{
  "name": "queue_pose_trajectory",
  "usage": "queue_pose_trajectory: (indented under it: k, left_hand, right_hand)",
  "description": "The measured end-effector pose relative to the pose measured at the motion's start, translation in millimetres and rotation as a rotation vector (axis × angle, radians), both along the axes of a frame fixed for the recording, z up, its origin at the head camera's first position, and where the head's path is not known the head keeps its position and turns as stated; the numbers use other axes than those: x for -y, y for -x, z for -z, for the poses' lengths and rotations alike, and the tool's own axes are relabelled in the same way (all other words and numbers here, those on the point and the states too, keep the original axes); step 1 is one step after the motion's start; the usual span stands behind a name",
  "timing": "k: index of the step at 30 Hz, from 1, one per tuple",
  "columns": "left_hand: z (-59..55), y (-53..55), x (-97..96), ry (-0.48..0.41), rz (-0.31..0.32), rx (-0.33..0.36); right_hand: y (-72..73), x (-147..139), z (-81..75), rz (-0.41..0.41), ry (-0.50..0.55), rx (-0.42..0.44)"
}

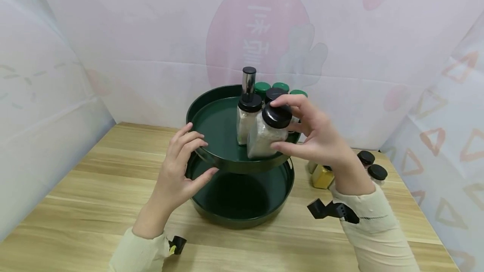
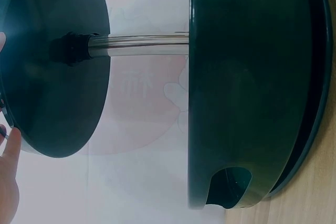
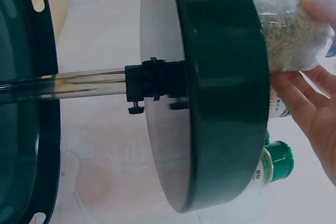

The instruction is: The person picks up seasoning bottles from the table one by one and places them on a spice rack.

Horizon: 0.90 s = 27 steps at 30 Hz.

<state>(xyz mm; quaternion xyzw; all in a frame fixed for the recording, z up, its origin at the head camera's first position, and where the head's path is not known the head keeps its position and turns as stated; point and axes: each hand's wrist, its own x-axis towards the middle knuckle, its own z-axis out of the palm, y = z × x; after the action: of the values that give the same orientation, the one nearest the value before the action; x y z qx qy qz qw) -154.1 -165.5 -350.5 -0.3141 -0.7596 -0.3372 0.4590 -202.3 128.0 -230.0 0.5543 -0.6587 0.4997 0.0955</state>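
Observation:
A dark green two-tier round rack stands on the table, its upper tray [image 1: 217, 121] above its lower tray [image 1: 242, 221]. At the upper tray's left rim is my left hand [image 1: 177, 169], fingers over the edge and thumb lower against the outside. My right hand [image 1: 317, 137] grips a clear jar [image 1: 261, 139] with a black lid, tilted over the front right of that tray; pale grainy contents show in the jar [image 3: 291, 30] in the right wrist view. Beside it stands another black-lidded jar [image 1: 245, 123]. Behind are green-lidded bottles [image 1: 280, 87] and another black lid [image 1: 275, 93].
A metal post [image 1: 248, 81] with a black cap rises from the upper tray. On the wooden table [image 1: 94, 188], right of the rack, are a jar with yellow contents [image 1: 322, 177] and black-lidded jars [image 1: 377, 172], partly behind my right arm. Printed cloth [image 1: 151, 32] hangs behind.

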Motion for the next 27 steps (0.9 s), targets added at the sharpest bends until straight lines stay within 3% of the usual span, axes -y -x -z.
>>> queue_pose_trajectory:
  k: [27]
  left_hand:
    - [-2.0,0.4,-0.7,0.003,0.0,-0.005]
  right_hand:
    - [4.3,3.3,10.3,0.058,-0.075,0.01]
